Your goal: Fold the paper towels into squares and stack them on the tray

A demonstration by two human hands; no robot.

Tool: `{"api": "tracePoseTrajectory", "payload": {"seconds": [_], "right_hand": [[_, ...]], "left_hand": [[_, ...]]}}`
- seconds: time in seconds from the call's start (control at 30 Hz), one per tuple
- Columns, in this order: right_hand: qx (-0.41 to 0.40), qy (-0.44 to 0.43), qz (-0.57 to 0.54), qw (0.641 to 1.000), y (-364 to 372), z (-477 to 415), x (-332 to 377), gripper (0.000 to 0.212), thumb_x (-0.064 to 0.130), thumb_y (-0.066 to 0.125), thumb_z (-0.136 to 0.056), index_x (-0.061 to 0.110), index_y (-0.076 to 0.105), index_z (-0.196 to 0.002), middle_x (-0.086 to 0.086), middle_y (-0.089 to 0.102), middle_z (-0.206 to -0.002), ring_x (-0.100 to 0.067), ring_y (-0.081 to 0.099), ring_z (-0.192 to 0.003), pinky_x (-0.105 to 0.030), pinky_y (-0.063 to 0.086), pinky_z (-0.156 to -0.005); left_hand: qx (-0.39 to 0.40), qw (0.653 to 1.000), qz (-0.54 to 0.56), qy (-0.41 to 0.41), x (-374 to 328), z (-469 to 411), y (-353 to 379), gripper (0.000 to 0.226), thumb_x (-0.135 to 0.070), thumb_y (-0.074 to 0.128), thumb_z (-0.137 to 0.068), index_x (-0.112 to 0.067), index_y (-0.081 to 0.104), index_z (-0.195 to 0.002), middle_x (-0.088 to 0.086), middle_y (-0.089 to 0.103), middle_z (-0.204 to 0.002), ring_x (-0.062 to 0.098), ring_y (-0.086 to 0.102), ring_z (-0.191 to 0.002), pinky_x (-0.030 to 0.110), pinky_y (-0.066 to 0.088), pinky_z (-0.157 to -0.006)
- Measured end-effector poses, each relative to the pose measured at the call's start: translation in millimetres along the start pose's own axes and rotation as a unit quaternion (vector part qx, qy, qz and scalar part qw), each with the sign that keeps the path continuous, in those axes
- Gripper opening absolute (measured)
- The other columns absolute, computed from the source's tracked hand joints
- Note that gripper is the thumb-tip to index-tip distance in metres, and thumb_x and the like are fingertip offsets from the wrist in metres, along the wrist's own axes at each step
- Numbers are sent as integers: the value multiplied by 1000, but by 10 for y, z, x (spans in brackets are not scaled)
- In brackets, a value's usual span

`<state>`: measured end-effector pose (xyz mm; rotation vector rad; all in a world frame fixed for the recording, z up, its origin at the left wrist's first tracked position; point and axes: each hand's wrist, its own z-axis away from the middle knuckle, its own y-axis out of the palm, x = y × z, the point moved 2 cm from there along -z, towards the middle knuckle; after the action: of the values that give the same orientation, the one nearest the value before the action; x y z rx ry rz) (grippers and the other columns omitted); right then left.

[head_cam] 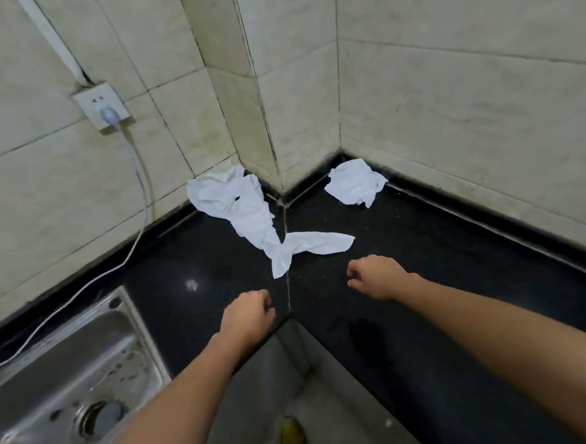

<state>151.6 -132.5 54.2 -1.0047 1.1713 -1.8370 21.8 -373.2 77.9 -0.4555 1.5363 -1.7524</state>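
Black L-shaped counter (423, 248) in a tiled corner, seen from above. Long towel (250, 217), white, crumpled & twisted, runs from the wall corner at back toward the front, w/ one end bent off to the right; its near tip lies on the counter seam. Small towel (356, 182), also crumpled, sits well to the right, up against the back wall on the right run of counter, apart from the long one. Neither is folded. Left hand (247, 315) is over the counter's inner front corner, knuckles up, fingers curled down loosely, holding nothing; can't tell if fingertips touch the stone. Right hand (377, 276) hovers just short of the long towel's bent end, fingers curled under in a loose claw, empty, not touching the towel. Both forearms bare, reaching in from bottom. Steel sink (71, 379) at lower left w/ drain visible. Wall socket (101, 105) upper left has a plug in it; its white cord (139, 203) drops down the tiles, crosses the counter behind the sink & exits left. Floor shows below the counter edge, w/ something yellow at bottom, too blurred to ID.
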Motion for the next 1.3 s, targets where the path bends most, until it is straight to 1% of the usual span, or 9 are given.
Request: {"api": "tracePoseTrajectory", "payload": {"seconds": [0.27,0.5,0.6,0.7,0.87,1.0,1.13,1.2,1.3], "right_hand": [[24,98,-39,994,186,-828,215,23,42,54,-90,26,60,-105,0,65,-107,-24,60,-98,-35,48,-79],[34,167,-75,983,246,-1183,-62,24,42,54,-90,26,61,-107,-2,65,-108,-25,60,-100,-35,48,-79],[17,186,-88,978,227,-1393,-282,22,36,54,-90,22,62,-106,-4,65,-109,-26,60,-100,-34,47,-76],[-5,205,-99,974,209,-1645,-467,33,31,52,-92,19,58,-122,-7,58,-120,-29,57,-107,-38,49,-85],[-1,225,-131,965,300,-2121,-681,43,29,56,-91,20,48,-133,-8,50,-127,-30,51,-116,-42,47,-91],[27,230,-132,964,415,-2239,-716,33,26,54,-91,21,56,-123,-8,60,-118,-28,58,-104,-35,47,-79],[-89,204,-188,957,373,-2166,-798,18,15,50,-89,20,63,-100,-3,56,-104,-24,55,-98,-32,42,-74],[-158,189,-210,946,295,-2057,-921,16,10,54,-87,21,64,-93,0,55,-102,-20,52,-98,-33,43,-74],[-232,180,-226,929,242,-1789,-1064,16,6,61,-85,21,66,-85,4,57,-108,-16,50,-101,-33,44,-74]], "left_hand": [[82,994,62,25,639,-1085,24,16,-33,57,-86,-21,61,-96,-2,66,-96,19,61,-88,33,51,-74],[147,978,150,15,575,-1887,278,16,-30,62,-85,-16,62,-93,1,66,-94,18,61,-84,34,52,-76],[155,968,197,-15,467,-2151,417,27,-29,62,-86,-12,63,-108,7,64,-106,21,61,-94,28,46,-75],[152,951,256,-80,369,-2350,501,36,-24,60,-89,-7,57,-121,12,63,-115,23,60,-95,25,43,-75],[136,937,289,-142,232,-2689,686,48,-24,68,-86,-5,50,-127,12,59,-120,25,58,-104,25,40,-79],[115,927,318,-163,161,-2764,777,55,-11,72,-80,-7,45,-128,12,59,-113,18,55,-88,26,43,-72],[99,929,333,-128,26,-2720,761,47,-1,67,-78,-10,47,-121,4,58,-86,9,54,-66,16,40,-52],[85,945,309,-70,-46,-2687,734,36,-1,66,-77,-11,56,-111,-1,56,-76,10,54,-63,15,40,-55],[77,961,266,11,-98,-2546,763,23,1,65,-76,-11,64,-95,-1,56,-81,11,52,-70,10,37,-60]]}}
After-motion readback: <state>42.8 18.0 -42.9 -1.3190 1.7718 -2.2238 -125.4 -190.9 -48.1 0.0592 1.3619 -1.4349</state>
